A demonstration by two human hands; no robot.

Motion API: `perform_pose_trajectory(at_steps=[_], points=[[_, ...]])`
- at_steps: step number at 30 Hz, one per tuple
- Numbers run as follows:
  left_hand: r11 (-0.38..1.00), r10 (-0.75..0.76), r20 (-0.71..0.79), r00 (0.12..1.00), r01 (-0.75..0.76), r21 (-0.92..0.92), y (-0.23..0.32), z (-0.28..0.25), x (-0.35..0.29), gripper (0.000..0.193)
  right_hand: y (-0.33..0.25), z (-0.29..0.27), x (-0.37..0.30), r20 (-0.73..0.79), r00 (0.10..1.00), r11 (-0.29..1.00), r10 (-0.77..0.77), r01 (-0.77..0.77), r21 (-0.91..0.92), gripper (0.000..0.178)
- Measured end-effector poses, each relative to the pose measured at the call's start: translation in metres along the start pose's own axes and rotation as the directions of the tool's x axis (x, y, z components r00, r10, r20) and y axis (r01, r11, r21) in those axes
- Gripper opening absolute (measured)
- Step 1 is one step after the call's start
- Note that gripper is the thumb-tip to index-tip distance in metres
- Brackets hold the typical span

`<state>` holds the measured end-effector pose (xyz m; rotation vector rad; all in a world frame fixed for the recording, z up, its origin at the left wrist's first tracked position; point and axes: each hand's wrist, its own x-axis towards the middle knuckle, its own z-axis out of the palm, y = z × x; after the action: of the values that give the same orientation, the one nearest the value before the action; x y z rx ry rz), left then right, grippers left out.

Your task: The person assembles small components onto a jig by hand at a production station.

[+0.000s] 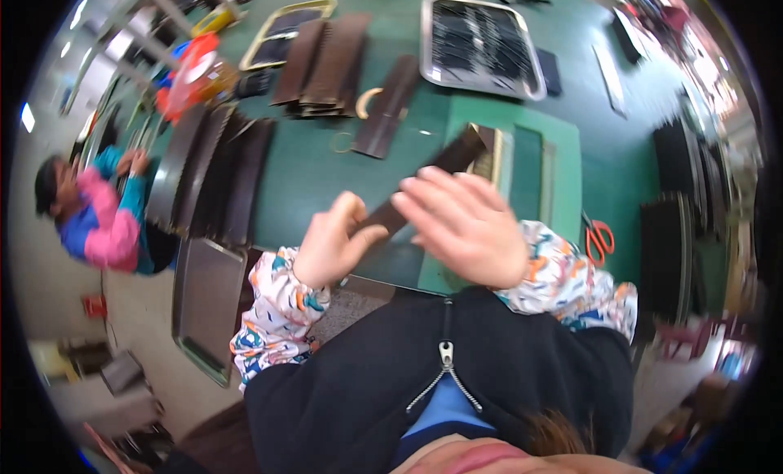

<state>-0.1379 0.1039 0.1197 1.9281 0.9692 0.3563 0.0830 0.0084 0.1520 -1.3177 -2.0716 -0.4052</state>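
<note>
A dark brown strip [458, 154], like leather or plastic, lies slanted in front of me. Its near end is pinched by the thumb and fingers of my left hand [328, 239]. My right hand [469, 225] is laid over the middle of the strip with its fingers stretched out, somewhat blurred. The far end of the strip reaches a light green board [563, 152] with a rectangular slot and pale bars. Under my right hand the strip is partly hidden. Scissors with orange-red handles [599, 242] lie to the right of the board.
Stacked brown strips [326, 62] and a single brown piece [387, 107] lie beyond my hands. A metal tray [426, 46] holds many thin dark pieces. More dark stacks [216, 168] stand left, others [665, 254] right. A co-worker [102, 205] sits at far left.
</note>
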Motion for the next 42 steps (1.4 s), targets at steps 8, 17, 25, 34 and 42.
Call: perform_pose_trajectory(at_steps=[8, 17, 25, 34, 42], points=[[0.367, 0.881, 0.059, 0.469, -0.757, 0.54, 0.049, 0.051, 0.088, 0.038, 0.039, -0.003, -0.12, 0.236, 0.766, 0.761, 0.599, -0.635, 0.131, 0.047], [0.819, 0.555, -0.193, 0.809, -0.572, -0.045, 0.03, 0.152, 0.207, 0.017, 0.1, 0.028, -0.193, 0.095, 0.169, 0.1, 0.981, -0.861, 0.498, 0.047], [0.877, 0.441, -0.17, 0.881, -0.463, -0.129, -0.011, 0.157, 0.219, 0.012, 0.14, 0.0, -0.149, 0.325, 0.483, 0.574, 0.813, -0.758, -0.309, 0.022], [0.853, 0.483, -0.081, 0.872, -0.49, -0.18, -0.008, 0.161, 0.217, 0.011, 0.332, 0.1, -0.032, 0.236, 0.705, 0.735, 0.669, -0.578, -0.355, 0.017], [0.833, 0.475, -0.099, 0.875, -0.483, -0.272, -0.01, 0.161, 0.219, 0.011, 0.382, 0.129, -0.018, 0.572, 0.384, 0.673, 0.724, -0.575, -0.465, 0.027]])
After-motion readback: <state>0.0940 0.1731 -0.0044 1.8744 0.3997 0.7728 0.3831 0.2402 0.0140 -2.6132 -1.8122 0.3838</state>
